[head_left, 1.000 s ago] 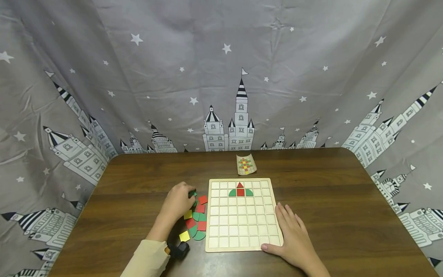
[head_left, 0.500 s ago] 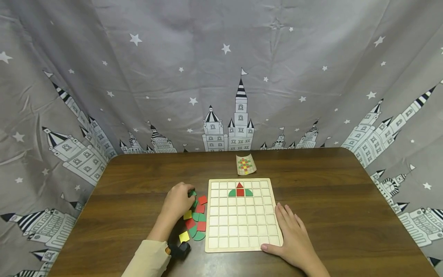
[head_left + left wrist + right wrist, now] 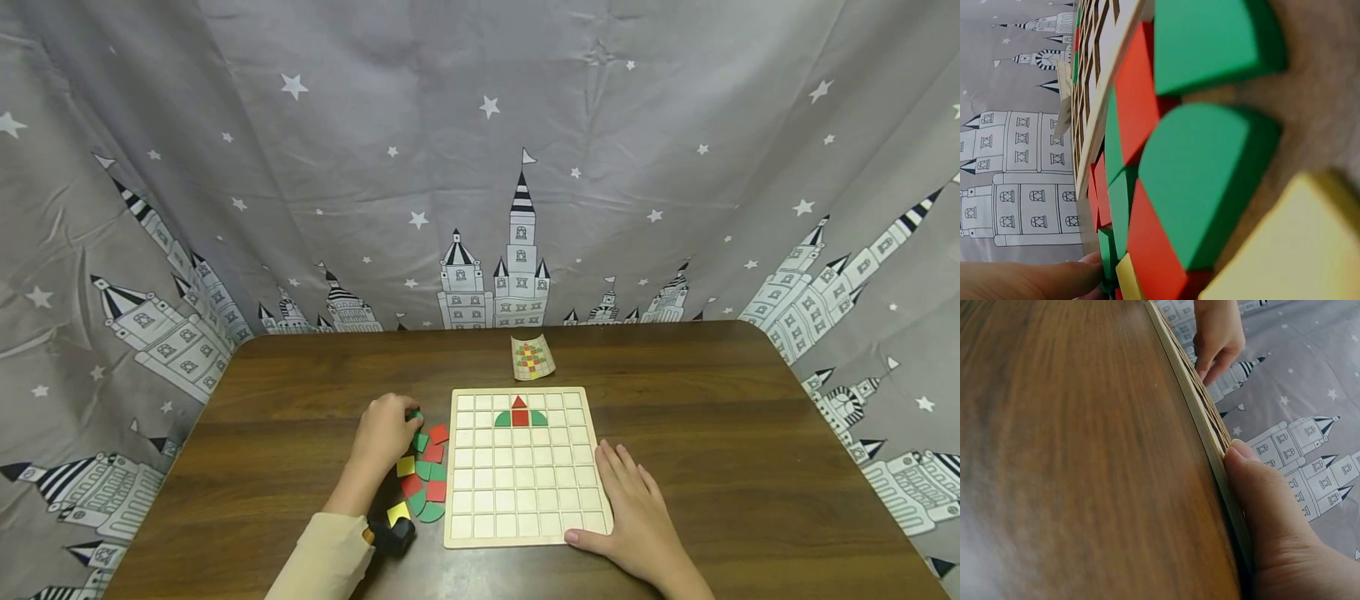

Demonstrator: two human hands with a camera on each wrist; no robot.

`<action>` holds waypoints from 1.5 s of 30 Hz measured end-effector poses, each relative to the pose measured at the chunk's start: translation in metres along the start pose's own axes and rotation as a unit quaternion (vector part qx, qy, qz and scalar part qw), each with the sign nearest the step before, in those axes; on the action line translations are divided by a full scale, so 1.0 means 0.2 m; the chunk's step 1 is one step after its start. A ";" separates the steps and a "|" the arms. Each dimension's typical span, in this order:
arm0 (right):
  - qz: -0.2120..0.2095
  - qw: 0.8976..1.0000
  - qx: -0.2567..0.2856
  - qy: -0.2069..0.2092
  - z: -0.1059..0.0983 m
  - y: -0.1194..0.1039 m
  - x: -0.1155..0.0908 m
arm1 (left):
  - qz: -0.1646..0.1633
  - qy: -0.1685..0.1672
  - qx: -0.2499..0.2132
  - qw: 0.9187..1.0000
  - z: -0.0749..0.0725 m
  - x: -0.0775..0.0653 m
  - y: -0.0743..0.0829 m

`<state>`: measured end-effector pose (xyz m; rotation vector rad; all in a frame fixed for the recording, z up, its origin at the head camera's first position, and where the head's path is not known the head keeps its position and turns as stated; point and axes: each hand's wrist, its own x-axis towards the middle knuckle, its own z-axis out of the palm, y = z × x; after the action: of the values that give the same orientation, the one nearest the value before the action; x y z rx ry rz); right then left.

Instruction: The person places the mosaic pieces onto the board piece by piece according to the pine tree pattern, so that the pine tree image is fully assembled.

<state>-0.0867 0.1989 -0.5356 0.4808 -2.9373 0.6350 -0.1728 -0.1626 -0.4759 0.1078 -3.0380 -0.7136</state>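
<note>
"The left grip (image 3: 381, 433) looks narrow. What does it have?"

"A green piece (image 3: 416, 414), pinched between finger and thumb at the far end of the loose pieces, left of the board. The hand covers much of it, so I can't tell its full shape."

"How would it handle?"

"Light and stiff, I'd judge, probably wood, with smooth faces that may be a bit slick. It looks thick enough to take by opposite edges with the fingertips."

"And rightward from there?"

"A second green piece (image 3: 422, 443) lies just below the thumb. Then comes the board (image 3: 527, 478), flat on the surface (image 3: 750, 467): rigid, likely light enough to slide, so best steadied by its rim. The right grip (image 3: 637, 525) is there, fingers straight along the right edge, thumb on the near edge by the corner."

"What differs from half a second ago?"

"The second green piece, then partly covered by the left grip, now shows clear of it. The board and the right grip stay where they were."
</note>
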 end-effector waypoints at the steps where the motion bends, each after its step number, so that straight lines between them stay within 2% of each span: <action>1: 0.000 1.000 0.001 0.000 0.00 0.00 0.00 | -0.001 0.000 -0.001 1.000 0.00 0.00 0.00; 6: -0.001 1.000 0.000 0.000 0.00 0.00 0.00 | -0.001 -0.006 -0.002 1.000 0.00 0.01 -0.01; 10: -0.001 1.000 -0.001 0.001 0.01 0.01 0.00 | 0.011 -0.002 0.005 1.000 0.00 0.01 -0.01; 14: -0.002 1.000 0.000 0.004 0.01 0.01 0.00 | 0.054 0.008 0.043 0.998 0.02 0.00 -0.01; 18: -0.003 1.000 0.000 0.003 0.00 0.01 0.00 | 0.110 0.022 0.099 0.989 0.04 0.00 0.00; 21: -0.001 1.000 0.002 0.002 0.00 0.00 0.00 | 0.131 0.025 0.116 0.984 0.05 0.00 0.00; 24: 0.001 1.000 0.003 0.000 0.01 0.00 0.00 | 0.135 0.021 0.100 0.985 0.05 -0.01 0.03; 28: 0.001 1.000 0.001 0.000 0.01 0.01 0.00 | 0.148 0.009 0.058 0.987 0.05 -0.04 0.09; 33: -0.001 1.000 0.000 0.001 0.00 0.01 0.00 | 0.186 -0.014 0.028 0.982 0.07 -0.06 0.17; 39: 0.000 1.000 0.000 0.000 0.00 0.01 0.00 | 0.213 -0.037 0.022 0.976 0.12 -0.07 0.26; 45: -0.001 1.000 0.001 0.002 0.00 0.00 0.00 | 0.224 -0.059 0.029 0.972 0.17 -0.10 0.30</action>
<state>-0.0870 0.1994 -0.5353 0.4833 -2.9323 0.6394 -0.1571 -0.0927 -0.4799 -0.6201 -3.0147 -0.6093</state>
